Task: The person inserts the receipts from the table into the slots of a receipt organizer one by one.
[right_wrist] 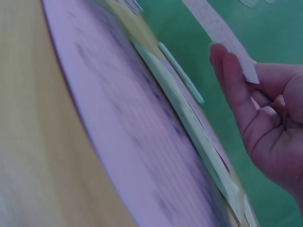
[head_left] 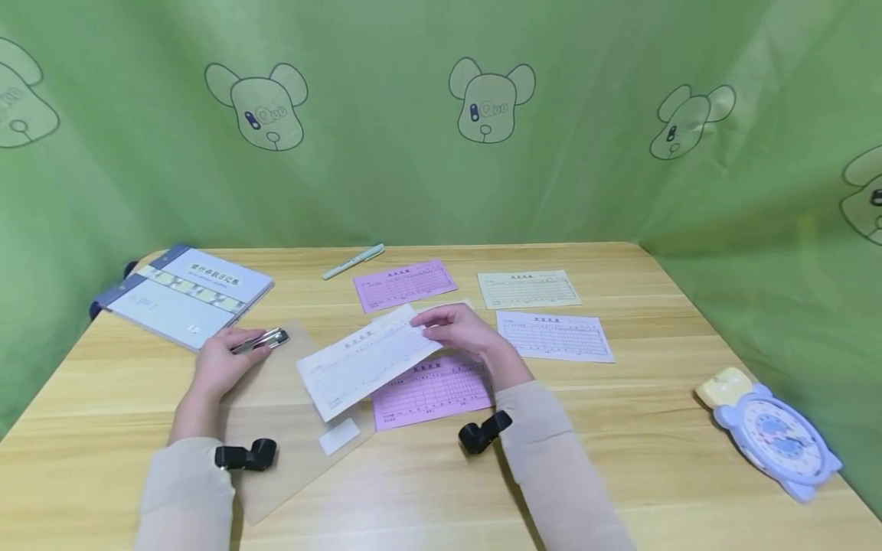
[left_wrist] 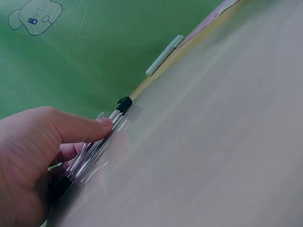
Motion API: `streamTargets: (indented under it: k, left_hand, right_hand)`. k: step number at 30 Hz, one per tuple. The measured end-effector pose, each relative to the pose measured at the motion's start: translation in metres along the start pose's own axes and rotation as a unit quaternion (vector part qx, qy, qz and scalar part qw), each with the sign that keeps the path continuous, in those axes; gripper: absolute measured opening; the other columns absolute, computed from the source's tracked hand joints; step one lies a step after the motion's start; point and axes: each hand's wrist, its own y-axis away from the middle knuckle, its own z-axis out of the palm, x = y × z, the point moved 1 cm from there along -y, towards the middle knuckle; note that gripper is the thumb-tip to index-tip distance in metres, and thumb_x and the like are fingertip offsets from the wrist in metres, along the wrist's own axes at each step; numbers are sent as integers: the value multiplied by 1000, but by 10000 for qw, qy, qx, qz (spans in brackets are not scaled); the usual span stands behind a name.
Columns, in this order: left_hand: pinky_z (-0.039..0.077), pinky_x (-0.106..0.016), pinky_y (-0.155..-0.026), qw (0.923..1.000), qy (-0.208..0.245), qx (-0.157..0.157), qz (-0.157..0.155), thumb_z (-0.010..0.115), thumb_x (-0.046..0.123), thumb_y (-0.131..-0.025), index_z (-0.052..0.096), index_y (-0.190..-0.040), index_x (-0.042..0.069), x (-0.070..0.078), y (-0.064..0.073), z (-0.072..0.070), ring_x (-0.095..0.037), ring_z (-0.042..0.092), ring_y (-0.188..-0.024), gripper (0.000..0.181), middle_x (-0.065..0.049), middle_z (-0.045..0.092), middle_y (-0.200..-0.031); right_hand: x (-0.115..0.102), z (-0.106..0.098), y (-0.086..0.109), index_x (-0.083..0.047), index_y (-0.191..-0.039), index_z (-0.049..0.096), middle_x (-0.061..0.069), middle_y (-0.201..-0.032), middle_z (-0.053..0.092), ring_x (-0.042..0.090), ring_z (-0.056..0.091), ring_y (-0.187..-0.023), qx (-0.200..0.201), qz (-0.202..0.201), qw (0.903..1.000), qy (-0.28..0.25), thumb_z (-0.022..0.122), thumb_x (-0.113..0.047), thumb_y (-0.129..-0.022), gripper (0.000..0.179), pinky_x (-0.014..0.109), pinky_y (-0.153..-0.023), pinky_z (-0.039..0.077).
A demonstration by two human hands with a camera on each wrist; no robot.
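My left hand (head_left: 223, 360) grips the metal clip (head_left: 276, 339) at the top of a see-through clipboard (head_left: 276, 428). In the left wrist view, the thumb presses on the clip (left_wrist: 90, 153), which has black ends; whether its mouth is parted cannot be told. Raised and tilted over the board's right side is a white printed form (head_left: 368, 363). My right hand (head_left: 460, 327) pinches that form by its right end, between thumb and fingers, as the right wrist view also shows. A purple form (head_left: 434, 394) lies beneath it, partly covered and touching the board's right edge in the head view.
Behind lie another purple form (head_left: 406, 285), a pale green form (head_left: 529, 289) and a pale lilac form (head_left: 551, 335). A light teal pen (head_left: 354, 262) is at the back, a blue account book (head_left: 196, 287) at the left. A blue clock (head_left: 782, 440) lies at the right.
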Motion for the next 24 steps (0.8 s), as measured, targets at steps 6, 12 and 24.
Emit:
streamTargets:
  k: [6,12,24]
  left_hand:
    - [31,-48,-84,10000,-59,-30,-20,63,16,-77,58,-108,-2,1,0,-1,-36,43,-100,37,-22,51,-106]
    - [32,-47,-82,10000,-73,-44,-33,64,16,-77,58,-107,-3,3,1,-1,-35,44,-98,37,-22,52,-104]
    - [32,-47,-81,9997,-191,-71,-110,63,15,-77,58,-107,-3,5,1,-1,-35,43,-98,35,-19,51,-104]
  right_hand:
    - [-3,31,-11,-2,-103,61,7,-99,58,12,55,-73,-120,148,9997,122,55,5,-78,27,22,-61,46]
    - [-3,56,-20,-3,-103,62,5,-103,58,12,56,-77,-257,141,9988,394,55,5,-76,29,22,-64,46]
    - [-6,97,-32,-5,-92,66,3,-101,57,11,54,-80,55,301,9962,821,57,7,-74,24,21,-63,46]
